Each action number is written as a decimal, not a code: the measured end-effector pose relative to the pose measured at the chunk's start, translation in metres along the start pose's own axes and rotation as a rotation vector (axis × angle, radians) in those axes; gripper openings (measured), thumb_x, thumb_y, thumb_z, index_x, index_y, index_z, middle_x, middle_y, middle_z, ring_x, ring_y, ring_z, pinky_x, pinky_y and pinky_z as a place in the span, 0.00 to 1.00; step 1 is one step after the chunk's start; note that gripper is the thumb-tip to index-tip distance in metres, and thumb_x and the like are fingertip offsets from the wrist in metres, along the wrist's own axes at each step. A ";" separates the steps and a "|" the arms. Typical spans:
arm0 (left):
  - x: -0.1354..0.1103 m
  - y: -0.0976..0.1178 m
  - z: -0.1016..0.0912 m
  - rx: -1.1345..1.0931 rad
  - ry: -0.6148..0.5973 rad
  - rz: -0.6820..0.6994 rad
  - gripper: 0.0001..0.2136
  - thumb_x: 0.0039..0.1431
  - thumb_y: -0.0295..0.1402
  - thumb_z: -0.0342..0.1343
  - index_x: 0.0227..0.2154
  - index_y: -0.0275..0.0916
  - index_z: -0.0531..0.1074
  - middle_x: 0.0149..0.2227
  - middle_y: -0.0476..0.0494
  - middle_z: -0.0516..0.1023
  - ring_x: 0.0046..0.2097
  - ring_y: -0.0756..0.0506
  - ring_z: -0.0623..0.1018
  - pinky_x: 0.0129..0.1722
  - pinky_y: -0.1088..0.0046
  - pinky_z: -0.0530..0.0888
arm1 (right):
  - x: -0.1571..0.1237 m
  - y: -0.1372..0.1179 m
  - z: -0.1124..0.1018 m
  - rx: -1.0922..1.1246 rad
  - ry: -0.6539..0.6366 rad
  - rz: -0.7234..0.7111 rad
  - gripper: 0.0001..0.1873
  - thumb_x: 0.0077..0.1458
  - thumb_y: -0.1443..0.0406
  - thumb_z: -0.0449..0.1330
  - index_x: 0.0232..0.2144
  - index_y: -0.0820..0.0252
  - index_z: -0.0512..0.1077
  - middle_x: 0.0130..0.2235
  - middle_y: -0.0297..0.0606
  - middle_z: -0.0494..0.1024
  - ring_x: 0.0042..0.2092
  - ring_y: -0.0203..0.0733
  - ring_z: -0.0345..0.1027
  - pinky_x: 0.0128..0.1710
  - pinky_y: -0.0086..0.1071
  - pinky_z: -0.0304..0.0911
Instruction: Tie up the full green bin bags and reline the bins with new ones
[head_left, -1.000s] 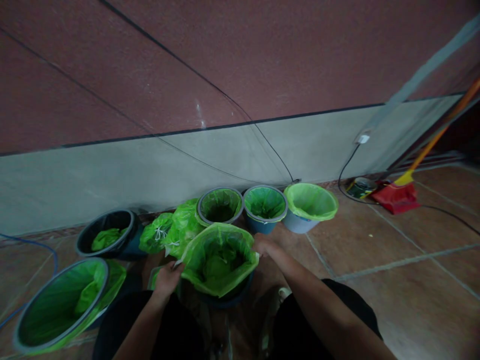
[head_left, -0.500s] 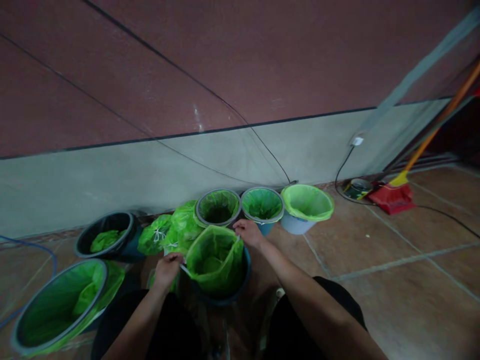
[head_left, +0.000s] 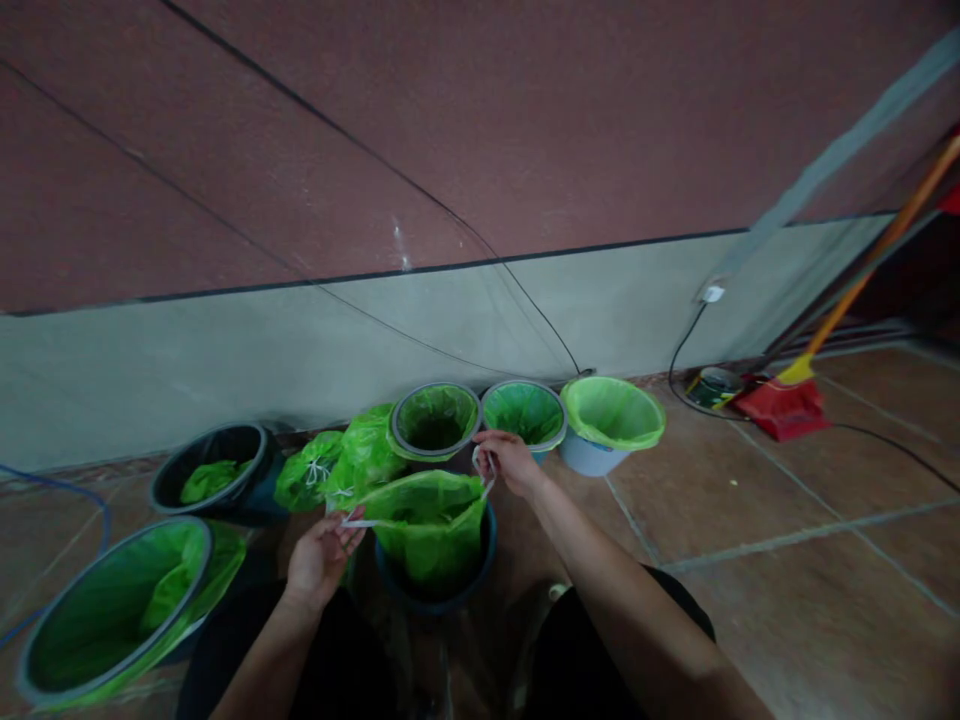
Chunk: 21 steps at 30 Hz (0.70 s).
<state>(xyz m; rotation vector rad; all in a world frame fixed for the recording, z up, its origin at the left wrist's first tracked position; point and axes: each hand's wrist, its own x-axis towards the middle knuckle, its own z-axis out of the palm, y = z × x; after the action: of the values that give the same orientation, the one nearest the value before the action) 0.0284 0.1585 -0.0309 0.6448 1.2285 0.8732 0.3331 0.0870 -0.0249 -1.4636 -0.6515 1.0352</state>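
Observation:
A green drawstring trash bag (head_left: 431,530) stands partly inside a dark blue bucket (head_left: 442,600) between my knees. Its mouth is stretched sideways into a narrow opening. My left hand (head_left: 322,555) pinches the white drawstring at the bag's left corner, palm turned up. At the opposite corner my right hand (head_left: 510,460) grips a loop of the same white drawstring. What lies in the bottom of the bag is hidden. Just left of the bag sit tied green bags (head_left: 367,450) with white strings knotted on top.
Behind stand a grey-rimmed bin (head_left: 437,420), a blue bin (head_left: 525,412) and a white bucket (head_left: 600,450), all green-lined. At left are a large lined bin (head_left: 82,620) and a dark bin (head_left: 214,465). A red dustpan (head_left: 784,408) and a can (head_left: 714,385) sit right, by a cable.
Both hands have pulled the drawstring outward. The bag's round mouth has narrowed and flattened, and white loops now show at both corners.

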 end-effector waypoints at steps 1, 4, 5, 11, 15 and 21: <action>-0.002 0.000 0.004 0.042 -0.030 0.031 0.02 0.42 0.27 0.55 0.20 0.39 0.68 0.28 0.44 0.78 0.37 0.45 0.79 0.38 0.69 0.76 | -0.002 0.002 0.004 -0.016 -0.017 0.045 0.12 0.51 0.63 0.57 0.36 0.64 0.75 0.17 0.26 0.66 0.19 0.32 0.59 0.20 0.25 0.59; -0.008 0.003 0.018 0.233 -0.170 0.130 0.04 0.40 0.31 0.60 0.20 0.38 0.71 0.26 0.46 0.75 0.38 0.43 0.78 0.37 0.71 0.74 | -0.010 0.007 0.020 -0.173 -0.139 0.036 0.17 0.51 0.64 0.60 0.44 0.62 0.75 0.20 0.25 0.69 0.19 0.30 0.58 0.20 0.24 0.57; -0.010 0.005 0.023 0.300 -0.213 0.147 0.05 0.40 0.32 0.62 0.20 0.38 0.73 0.26 0.47 0.75 0.37 0.44 0.78 0.38 0.71 0.74 | -0.013 0.009 0.026 -0.262 -0.202 -0.016 0.20 0.51 0.65 0.61 0.48 0.61 0.74 0.23 0.27 0.72 0.21 0.31 0.61 0.22 0.24 0.60; -0.022 0.003 0.048 0.561 -0.396 0.261 0.08 0.44 0.38 0.61 0.22 0.38 0.75 0.24 0.50 0.73 0.31 0.47 0.72 0.35 0.71 0.69 | -0.034 0.021 0.072 -0.880 -0.403 -0.378 0.26 0.54 0.65 0.62 0.56 0.54 0.72 0.45 0.39 0.82 0.46 0.44 0.75 0.47 0.32 0.66; -0.028 -0.001 0.048 0.642 -0.392 0.332 0.09 0.46 0.39 0.60 0.24 0.39 0.76 0.24 0.49 0.73 0.30 0.48 0.70 0.35 0.72 0.67 | -0.040 0.034 0.093 -1.092 -0.513 -0.401 0.16 0.60 0.63 0.54 0.46 0.55 0.78 0.45 0.44 0.82 0.48 0.48 0.76 0.44 0.33 0.66; -0.029 0.001 0.032 0.538 -0.293 0.264 0.09 0.44 0.40 0.62 0.25 0.39 0.76 0.25 0.49 0.75 0.31 0.48 0.72 0.35 0.72 0.69 | -0.037 0.039 0.094 -0.976 -0.559 -0.467 0.26 0.58 0.59 0.59 0.59 0.53 0.67 0.42 0.39 0.82 0.44 0.44 0.75 0.41 0.32 0.63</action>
<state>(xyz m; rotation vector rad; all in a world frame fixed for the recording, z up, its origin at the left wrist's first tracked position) 0.0568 0.1352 -0.0074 1.3429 1.1258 0.6278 0.2280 0.0930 -0.0484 -1.6701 -2.0022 0.7578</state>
